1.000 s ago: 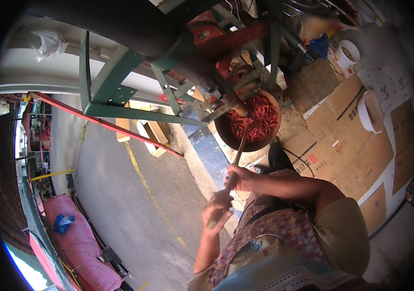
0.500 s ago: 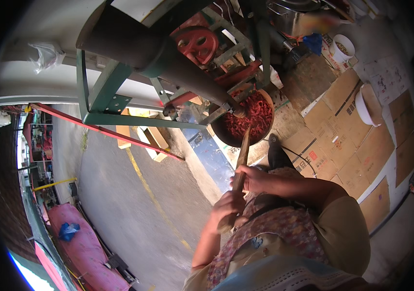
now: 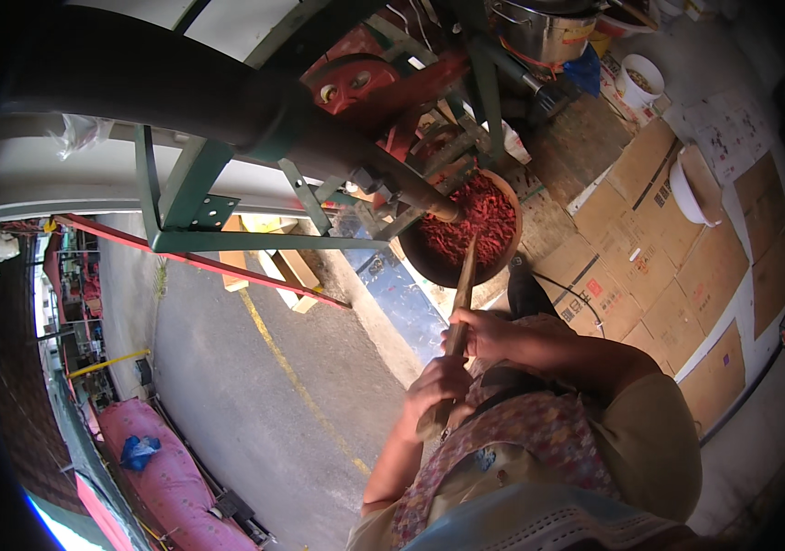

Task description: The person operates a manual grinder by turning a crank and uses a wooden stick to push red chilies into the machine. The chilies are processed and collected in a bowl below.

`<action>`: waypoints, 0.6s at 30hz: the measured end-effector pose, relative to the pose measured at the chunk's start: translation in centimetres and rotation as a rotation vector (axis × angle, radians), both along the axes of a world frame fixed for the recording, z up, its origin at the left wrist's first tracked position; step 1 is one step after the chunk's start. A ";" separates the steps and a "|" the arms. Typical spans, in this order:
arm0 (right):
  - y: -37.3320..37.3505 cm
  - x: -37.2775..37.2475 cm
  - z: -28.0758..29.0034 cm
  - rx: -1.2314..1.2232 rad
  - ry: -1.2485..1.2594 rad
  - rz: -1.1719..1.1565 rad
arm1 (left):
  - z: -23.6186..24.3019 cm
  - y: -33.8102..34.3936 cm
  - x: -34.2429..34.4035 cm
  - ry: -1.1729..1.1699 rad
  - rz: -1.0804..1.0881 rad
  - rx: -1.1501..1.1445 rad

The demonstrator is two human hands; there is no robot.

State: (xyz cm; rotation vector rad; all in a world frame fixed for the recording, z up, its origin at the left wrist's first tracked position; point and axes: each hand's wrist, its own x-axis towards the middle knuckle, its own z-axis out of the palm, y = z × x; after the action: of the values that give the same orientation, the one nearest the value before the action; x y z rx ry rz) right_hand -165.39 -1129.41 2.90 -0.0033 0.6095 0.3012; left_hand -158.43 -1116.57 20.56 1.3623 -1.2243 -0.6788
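The left hand [image 3: 435, 384] and right hand [image 3: 480, 333] both wrap firmly around a smooth brown wooden stick [image 3: 462, 296], left nearer its thick, blunt end. Its slimmer far end meets bright red, thin, jumbled pepper pieces [image 3: 491, 213] inside a round, dark brown bowl [image 3: 430, 268].

So the outfit here is a tan short-sleeved shirt [image 3: 654, 436] with a flowery apron [image 3: 553, 441] over it, mostly muted pinks and purples. There's a small blue patch [image 3: 486, 457] on the front, a pale blue pleated face mask [image 3: 539, 525], plus a dark shoe [image 3: 526, 292].
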 end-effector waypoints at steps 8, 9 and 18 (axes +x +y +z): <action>-2.3 2.2 -6.8 -0.484 0.164 0.002 | -7.9 -2.8 -1.6 -0.007 0.076 0.276; -2.0 2.0 -6.1 -0.447 0.014 0.046 | -6.7 -2.1 -1.4 -0.007 0.120 0.244; -2.7 -1.7 8.2 -0.135 0.120 -0.025 | 2.6 -1.6 -0.3 0.157 0.137 -0.054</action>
State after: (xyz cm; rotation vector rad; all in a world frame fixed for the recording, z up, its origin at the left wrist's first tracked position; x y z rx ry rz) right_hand -167.07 -1132.13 11.11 -0.1080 0.7477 0.2364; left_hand -158.70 -1118.15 23.11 1.3091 -1.0089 -0.6389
